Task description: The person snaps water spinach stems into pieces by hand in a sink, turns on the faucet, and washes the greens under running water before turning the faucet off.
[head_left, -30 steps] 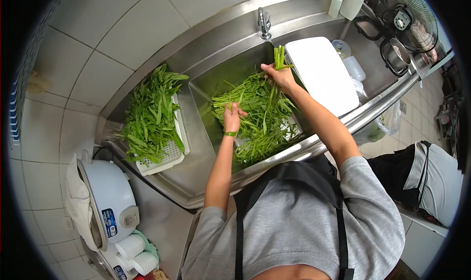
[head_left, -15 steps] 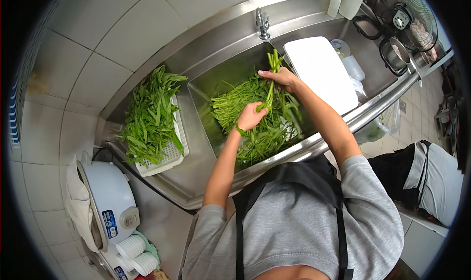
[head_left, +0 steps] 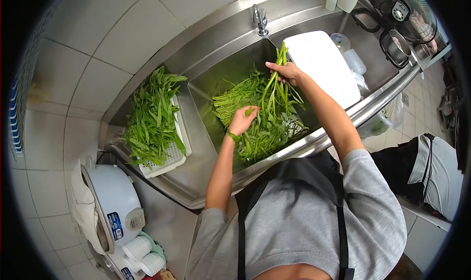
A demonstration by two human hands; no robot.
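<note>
My right hand [head_left: 286,73] is closed around a bunch of long green water spinach stalks [head_left: 269,96], held above the sink basin [head_left: 200,92], with the stem ends pointing up and the leaves hanging down. Lower and to the left, my left hand [head_left: 241,120] has its fingers pinched together, and a short piece of green stem [head_left: 249,111] shows at the fingertips. Under both hands lies a heap of cut stems and leaves [head_left: 230,102] in the basin. A green band circles my left wrist.
Left of the basin, leafy greens [head_left: 154,115] are piled on a white perforated tray [head_left: 171,157]. A white board [head_left: 321,66] lies across the right-hand basin, near the faucet [head_left: 260,20]. A rice cooker [head_left: 110,196] stands lower left. Another person [head_left: 427,177] is at right.
My hands have moved apart: the right up and rightward with the stalks, the left down and leftward, off the bunch, with a bit of stem.
</note>
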